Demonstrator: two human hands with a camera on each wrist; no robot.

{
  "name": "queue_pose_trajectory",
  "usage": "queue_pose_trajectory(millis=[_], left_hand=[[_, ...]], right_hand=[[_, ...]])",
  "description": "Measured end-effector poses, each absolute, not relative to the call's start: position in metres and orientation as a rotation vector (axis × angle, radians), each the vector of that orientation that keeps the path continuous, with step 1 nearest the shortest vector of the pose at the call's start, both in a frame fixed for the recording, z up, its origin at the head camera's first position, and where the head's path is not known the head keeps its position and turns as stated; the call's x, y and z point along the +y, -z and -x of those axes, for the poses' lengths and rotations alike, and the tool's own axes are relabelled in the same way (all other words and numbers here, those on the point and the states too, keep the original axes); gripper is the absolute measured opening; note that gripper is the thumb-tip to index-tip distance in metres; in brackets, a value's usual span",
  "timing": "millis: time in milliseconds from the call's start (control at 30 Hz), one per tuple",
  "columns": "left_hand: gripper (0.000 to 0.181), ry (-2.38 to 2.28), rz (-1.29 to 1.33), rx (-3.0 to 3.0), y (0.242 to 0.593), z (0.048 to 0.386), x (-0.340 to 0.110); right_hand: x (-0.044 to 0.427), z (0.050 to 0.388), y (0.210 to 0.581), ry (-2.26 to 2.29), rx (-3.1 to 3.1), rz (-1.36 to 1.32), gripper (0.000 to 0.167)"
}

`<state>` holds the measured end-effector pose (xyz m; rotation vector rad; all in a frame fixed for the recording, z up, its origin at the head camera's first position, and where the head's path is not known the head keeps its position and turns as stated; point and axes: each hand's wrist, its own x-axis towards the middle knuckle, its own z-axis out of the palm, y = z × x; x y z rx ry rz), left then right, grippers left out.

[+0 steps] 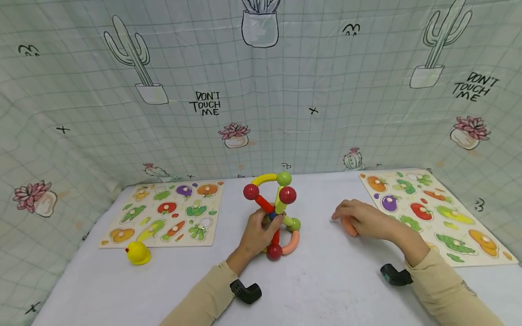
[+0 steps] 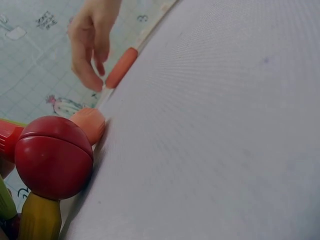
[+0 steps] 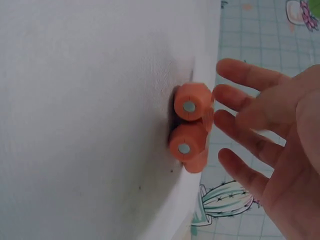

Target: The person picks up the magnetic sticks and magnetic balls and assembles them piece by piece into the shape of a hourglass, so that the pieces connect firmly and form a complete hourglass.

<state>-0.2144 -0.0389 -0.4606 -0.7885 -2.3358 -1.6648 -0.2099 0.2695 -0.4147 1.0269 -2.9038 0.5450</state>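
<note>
My left hand [image 1: 257,233] grips a magnetic ball-and-stick structure [image 1: 274,251] near its blue ball in the middle of the table. Red, green and blue balls join its red, yellow, green and orange sticks; two red balls and a green one stand at the top. One red ball [image 2: 54,157] looms large in the left wrist view, where the left hand is mostly hidden. On the right, my right hand [image 1: 367,218] hovers over orange curved stick pieces [image 3: 190,102], fingers loosely extended. Their metal-tipped ends face the right wrist camera; I cannot tell whether fingers touch them.
A vegetable puzzle board [image 1: 159,213] lies at the left, with a yellow rubber duck [image 1: 138,253] at its front edge. Another vegetable board [image 1: 424,203] lies at the right, partly behind the right forearm. A patterned cloth [image 1: 261,90] hangs behind the white table.
</note>
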Motion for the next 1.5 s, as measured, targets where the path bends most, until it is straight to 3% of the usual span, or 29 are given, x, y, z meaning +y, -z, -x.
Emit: queue_pose_trajectory(millis=[200,567,800,1500], left_hand=[[0.027,1.706,0.745,-2.383,0.433,0.197,-0.038],[0.026,1.688,0.761,-2.388,0.43,0.197,-0.039],[0.026,1.682,0.753,-2.395,0.429,0.196,-0.039],[0.026,1.666,0.781,-2.392,0.427,0.197,-0.039]], right_hand=[[0.268,0.212,0.418,-0.542,-2.914,-1.019,0.041],[0.259,0.214,0.427,-0.469,-2.827,-1.078,0.024],[0.244,0.215,0.428,-0.545,-2.815,-0.971,0.016],[0.188,0.229,0.401,-1.179,-2.729,-0.545,0.03]])
